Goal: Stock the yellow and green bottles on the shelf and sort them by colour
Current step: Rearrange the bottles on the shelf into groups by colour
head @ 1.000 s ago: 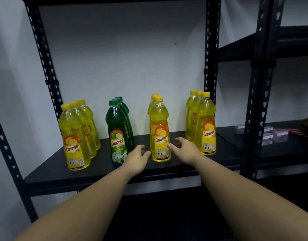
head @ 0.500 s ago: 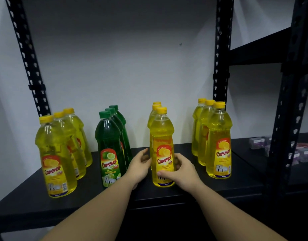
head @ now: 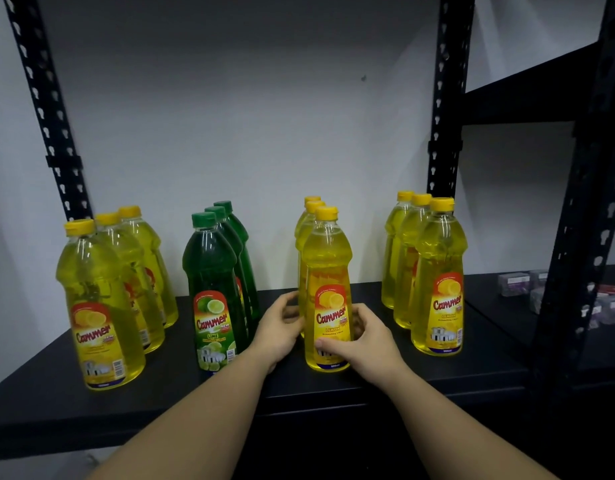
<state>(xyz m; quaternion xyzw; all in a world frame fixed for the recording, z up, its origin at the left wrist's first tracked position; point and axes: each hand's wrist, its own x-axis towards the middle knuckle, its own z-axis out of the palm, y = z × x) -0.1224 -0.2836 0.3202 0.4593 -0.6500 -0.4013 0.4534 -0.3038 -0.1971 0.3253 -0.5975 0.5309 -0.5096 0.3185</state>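
Both hands have closed in from the shelf's near edge: the left hand [head: 280,329] and right hand [head: 363,336] now curl their fingers round the front yellow bottle [head: 327,289] of the middle row, ready to shift it. Open shelf [head: 379,379] lies right, before the far-right yellow row [head: 437,275]; green bottles [head: 212,289] stand close left.

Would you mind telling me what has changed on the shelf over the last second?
Both hands reached forward and closed around the front yellow bottle of the third row: the left hand on its left side, the right hand curled round its lower label. The bottle still stands on the shelf. The green row and other yellow rows stayed put.
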